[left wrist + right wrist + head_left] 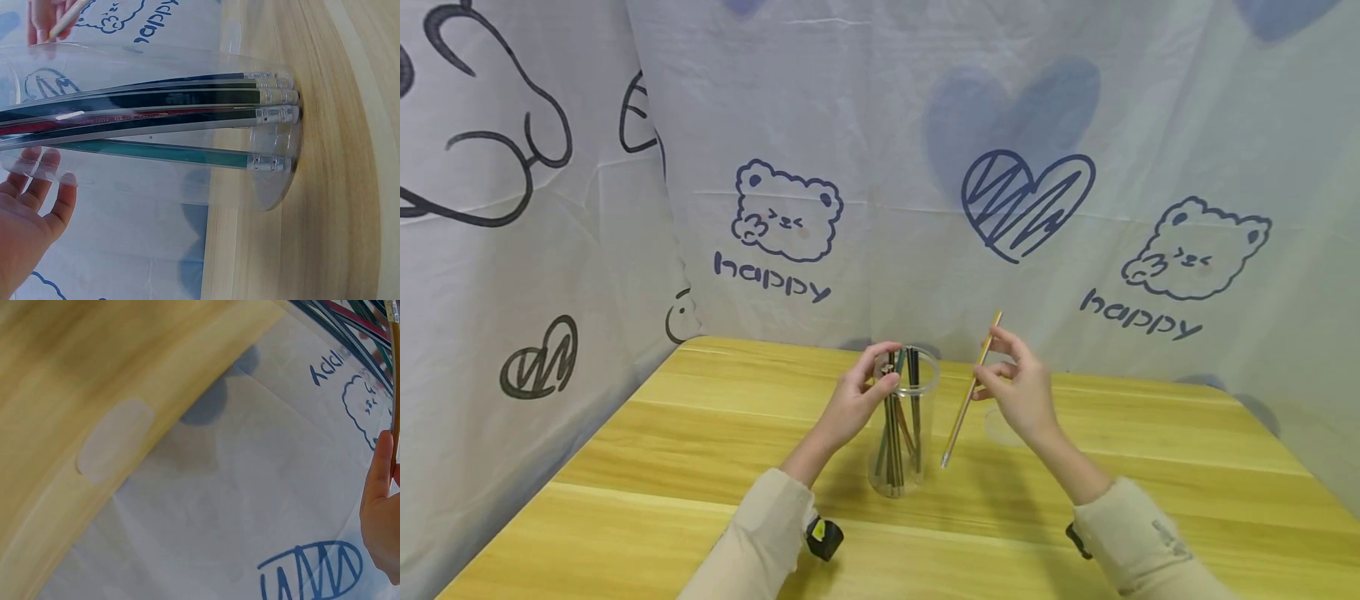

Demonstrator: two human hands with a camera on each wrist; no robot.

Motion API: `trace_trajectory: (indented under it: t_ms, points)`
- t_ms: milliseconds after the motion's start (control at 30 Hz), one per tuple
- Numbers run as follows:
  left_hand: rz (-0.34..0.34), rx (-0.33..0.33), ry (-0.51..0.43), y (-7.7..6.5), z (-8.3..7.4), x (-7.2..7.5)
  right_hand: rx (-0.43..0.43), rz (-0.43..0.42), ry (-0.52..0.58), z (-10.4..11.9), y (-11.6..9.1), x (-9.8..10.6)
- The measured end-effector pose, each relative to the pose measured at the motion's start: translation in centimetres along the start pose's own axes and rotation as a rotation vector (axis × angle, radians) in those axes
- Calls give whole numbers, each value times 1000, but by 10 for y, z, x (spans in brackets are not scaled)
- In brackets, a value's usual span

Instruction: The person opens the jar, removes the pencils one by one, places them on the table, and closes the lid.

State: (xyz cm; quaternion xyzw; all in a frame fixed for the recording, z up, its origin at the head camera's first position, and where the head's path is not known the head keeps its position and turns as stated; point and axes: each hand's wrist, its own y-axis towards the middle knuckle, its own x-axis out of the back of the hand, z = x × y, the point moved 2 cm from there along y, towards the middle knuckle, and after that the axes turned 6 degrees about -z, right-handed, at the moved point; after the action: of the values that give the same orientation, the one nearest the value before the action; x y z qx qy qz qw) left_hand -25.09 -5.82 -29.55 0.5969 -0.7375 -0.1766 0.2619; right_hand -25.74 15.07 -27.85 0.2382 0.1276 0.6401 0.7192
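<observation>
Head view: left hand (857,400) grips a clear jar (904,425) of pencils (898,417) mid-bench; right hand (1018,387) pinches a yellow pencil (970,392) beside it. Wooden bench (700,467), bear-print cloth (790,217) behind.

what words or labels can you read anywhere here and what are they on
"happy" on the cloth under the left bear.
"happy" on the cloth under the right bear.
Small print on a dark pencil in the jar: too blurred to read.
A mark on the right sleeve: too small to read.
</observation>
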Motion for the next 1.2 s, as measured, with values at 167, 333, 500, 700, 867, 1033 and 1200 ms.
trace_trajectory:
  t_ms: [167,333,500,700,867,1033,1200]
  points:
    - [-6,2,3,0,-1,0,-62,18,-5,-10,-4,-1]
    - [-10,3,8,0,-1,0,-135,50,-8,-19,-9,-4]
    - [-7,6,9,0,0,0,-195,80,-16,-30,-14,-7]
    - [-4,6,3,0,0,0,-261,90,-27,-42,-19,-12]
    - [-7,5,-3,0,1,1,-319,96,-53,-50,-24,-16]
    - [-10,0,-4,0,1,1,-353,113,-53,-57,-30,-21]
    - [-8,1,-6,0,1,1,-388,149,-78,-65,-37,-25]
